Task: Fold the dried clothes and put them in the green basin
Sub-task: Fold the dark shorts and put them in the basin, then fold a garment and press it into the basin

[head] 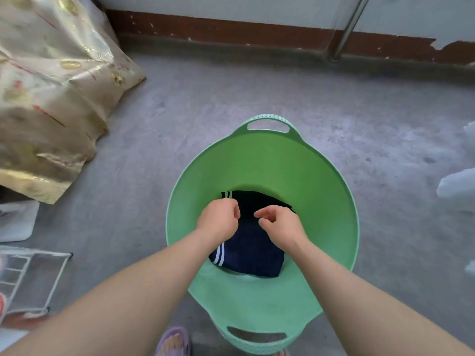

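Observation:
The green basin [262,160] stands on the floor right below me, with a handle at the far side and one at the near side. A folded navy garment [253,253] with white stripes lies flat on its bottom. Both my hands reach down inside the basin over the garment. My left hand [218,218] is curled into a fist at the garment's striped far-left corner; whether it pinches cloth is hidden. My right hand [279,222] hovers over the middle of the garment with loosely curled fingers that hold nothing.
A gold patterned cloth [51,86] drapes over something at the left. A white wire rack [28,281] lies at the lower left. A metal pole [347,29] stands by the far wall. Something white [460,188] sits at the right edge. My purple slipper [174,341] stands beside the basin.

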Action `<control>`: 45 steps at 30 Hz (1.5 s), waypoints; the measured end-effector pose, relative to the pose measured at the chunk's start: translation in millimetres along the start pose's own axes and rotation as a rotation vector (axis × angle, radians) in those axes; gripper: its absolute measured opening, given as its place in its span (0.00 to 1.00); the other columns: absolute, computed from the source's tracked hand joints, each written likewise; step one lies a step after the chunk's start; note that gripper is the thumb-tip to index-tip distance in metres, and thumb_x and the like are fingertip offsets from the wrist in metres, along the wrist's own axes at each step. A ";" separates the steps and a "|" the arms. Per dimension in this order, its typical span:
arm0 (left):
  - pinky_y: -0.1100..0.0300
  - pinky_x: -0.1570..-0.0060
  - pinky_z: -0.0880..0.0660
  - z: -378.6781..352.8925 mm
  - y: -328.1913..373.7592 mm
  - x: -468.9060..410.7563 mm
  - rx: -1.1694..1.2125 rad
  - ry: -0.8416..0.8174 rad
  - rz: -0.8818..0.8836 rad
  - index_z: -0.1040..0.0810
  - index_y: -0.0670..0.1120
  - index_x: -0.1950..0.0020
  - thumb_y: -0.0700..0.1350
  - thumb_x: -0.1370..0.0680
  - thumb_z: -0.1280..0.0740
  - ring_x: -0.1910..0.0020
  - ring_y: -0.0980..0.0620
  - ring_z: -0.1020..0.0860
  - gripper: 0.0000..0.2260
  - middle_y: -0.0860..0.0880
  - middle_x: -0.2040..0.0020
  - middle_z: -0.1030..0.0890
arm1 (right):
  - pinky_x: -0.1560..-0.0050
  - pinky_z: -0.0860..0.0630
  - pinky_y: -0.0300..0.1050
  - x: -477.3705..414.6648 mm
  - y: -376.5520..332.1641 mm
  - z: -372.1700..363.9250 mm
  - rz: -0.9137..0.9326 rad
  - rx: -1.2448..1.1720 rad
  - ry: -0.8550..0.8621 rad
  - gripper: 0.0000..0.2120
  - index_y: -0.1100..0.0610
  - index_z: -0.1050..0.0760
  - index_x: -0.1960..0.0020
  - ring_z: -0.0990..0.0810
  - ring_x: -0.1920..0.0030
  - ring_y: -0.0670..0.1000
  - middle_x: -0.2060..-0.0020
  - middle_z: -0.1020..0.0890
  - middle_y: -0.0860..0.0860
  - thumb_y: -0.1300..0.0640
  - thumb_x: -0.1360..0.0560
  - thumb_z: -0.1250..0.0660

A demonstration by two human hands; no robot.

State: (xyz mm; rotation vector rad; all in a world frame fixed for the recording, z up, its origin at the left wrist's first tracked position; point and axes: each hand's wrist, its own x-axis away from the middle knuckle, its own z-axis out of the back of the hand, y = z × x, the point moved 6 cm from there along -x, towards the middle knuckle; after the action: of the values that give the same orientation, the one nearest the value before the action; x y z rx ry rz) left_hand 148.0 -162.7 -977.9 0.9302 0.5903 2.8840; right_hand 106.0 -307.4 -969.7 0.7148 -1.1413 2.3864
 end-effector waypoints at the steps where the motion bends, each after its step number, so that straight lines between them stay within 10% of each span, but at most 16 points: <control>1: 0.54 0.52 0.23 17.2 5.1 13.2 0.033 0.014 -0.008 0.25 0.52 0.57 0.37 0.26 0.39 0.51 0.48 0.23 0.09 0.51 0.52 0.19 | 0.52 0.29 0.38 11.4 -16.1 10.0 0.016 0.007 -0.005 0.13 0.50 0.20 0.45 0.22 0.52 0.46 0.50 0.18 0.46 0.60 0.24 0.39; 10: 0.53 0.48 0.24 131.1 33.8 110.6 0.152 0.058 -0.045 0.22 0.51 0.58 0.38 0.26 0.36 0.51 0.49 0.22 0.08 0.50 0.53 0.18 | 0.45 0.22 0.50 100.1 -121.9 55.4 0.142 -0.002 -0.081 0.11 0.55 0.20 0.46 0.18 0.53 0.52 0.54 0.16 0.52 0.59 0.23 0.39; 27: 0.62 0.56 0.27 333.1 22.9 300.2 0.320 0.337 -0.023 0.21 0.51 0.58 0.39 0.27 0.34 0.57 0.54 0.22 0.07 0.54 0.59 0.19 | 0.71 0.32 0.27 257.8 -324.1 101.8 0.365 -0.153 -0.202 0.10 0.61 0.18 0.51 0.23 0.67 0.44 0.63 0.19 0.51 0.61 0.22 0.39; 45: 0.62 0.59 0.25 575.0 35.6 515.5 0.313 0.841 -0.155 0.20 0.53 0.61 0.39 0.28 0.34 0.62 0.59 0.21 0.09 0.56 0.64 0.17 | 0.70 0.31 0.31 434.7 -574.9 175.1 0.909 -0.224 -0.175 0.10 0.59 0.19 0.59 0.25 0.72 0.42 0.71 0.21 0.48 0.62 0.23 0.38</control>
State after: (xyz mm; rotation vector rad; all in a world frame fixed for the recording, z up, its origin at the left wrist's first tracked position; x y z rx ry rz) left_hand 58.6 85.8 -251.3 -0.3809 1.1081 2.9768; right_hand 126.1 -52.3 -273.5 0.3589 -2.1156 2.8281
